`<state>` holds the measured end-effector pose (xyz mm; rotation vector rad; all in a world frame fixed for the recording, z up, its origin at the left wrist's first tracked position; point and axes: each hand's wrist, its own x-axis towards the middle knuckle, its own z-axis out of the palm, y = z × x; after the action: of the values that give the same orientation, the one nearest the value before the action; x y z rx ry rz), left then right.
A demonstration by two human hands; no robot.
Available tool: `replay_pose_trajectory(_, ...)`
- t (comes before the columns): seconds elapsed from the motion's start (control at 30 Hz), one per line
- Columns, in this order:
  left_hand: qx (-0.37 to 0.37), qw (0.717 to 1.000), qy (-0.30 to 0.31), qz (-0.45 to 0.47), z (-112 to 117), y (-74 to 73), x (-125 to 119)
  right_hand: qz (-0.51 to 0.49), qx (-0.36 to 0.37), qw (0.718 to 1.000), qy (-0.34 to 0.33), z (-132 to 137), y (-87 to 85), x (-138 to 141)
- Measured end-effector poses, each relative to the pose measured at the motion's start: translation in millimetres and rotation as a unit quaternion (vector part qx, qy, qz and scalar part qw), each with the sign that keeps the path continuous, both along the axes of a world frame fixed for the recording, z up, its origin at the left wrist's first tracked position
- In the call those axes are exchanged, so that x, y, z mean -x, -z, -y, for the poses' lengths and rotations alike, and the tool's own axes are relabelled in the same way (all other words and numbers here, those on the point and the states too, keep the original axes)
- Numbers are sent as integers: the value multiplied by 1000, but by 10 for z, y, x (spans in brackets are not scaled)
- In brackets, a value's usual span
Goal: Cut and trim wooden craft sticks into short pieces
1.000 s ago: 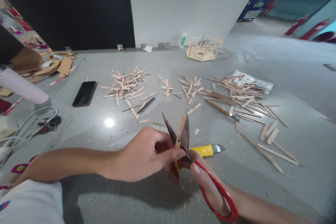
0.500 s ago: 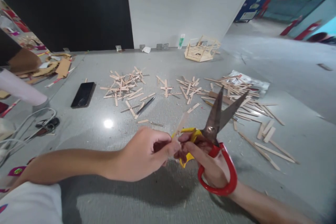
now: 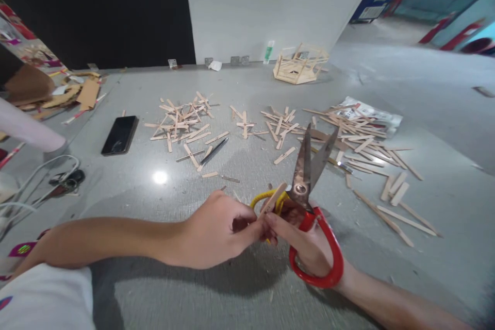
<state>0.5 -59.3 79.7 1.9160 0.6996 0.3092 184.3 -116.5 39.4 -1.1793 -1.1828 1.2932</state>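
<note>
My left hand [image 3: 222, 229] is closed, its thumb and fingers pinching the lower end of a small wooden stick [image 3: 275, 198]. The stick tilts up to the right. My right hand [image 3: 299, 234] has its thumb and fingertips against the same end of the stick. A pair of scissors [image 3: 301, 185] hangs on that hand, with one red handle around the thumb side and a yellow handle by the fingers. The scissor blades point up and stand apart, with nothing between them. Parts of my right fingers are hidden behind the stick and handles.
Wooden sticks [image 3: 363, 136] lie in a heap at right, with cut pieces [image 3: 181, 121] at left. A pen [image 3: 214, 152], a phone [image 3: 120, 135] and cables with a dark object [image 3: 67, 180] lie leftward. A stick frame [image 3: 297, 69] and a glue tube [image 3: 269, 52] stand at the back.
The stick, blurred before, now shows clearly between my hands. The scissors have shifted slightly left, and their blades look a little closer together.
</note>
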Motion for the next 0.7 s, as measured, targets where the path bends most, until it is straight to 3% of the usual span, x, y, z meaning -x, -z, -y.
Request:
replay_pose_trajectory(0.53,10,1000,-11,-16,-28,30,-28,35,-20,998,49,4,33,28)
replay_pose_trajectory(0.7,9,1000,-18,-18,-45,56,-22,54,18,997,46,-31,36,-9)
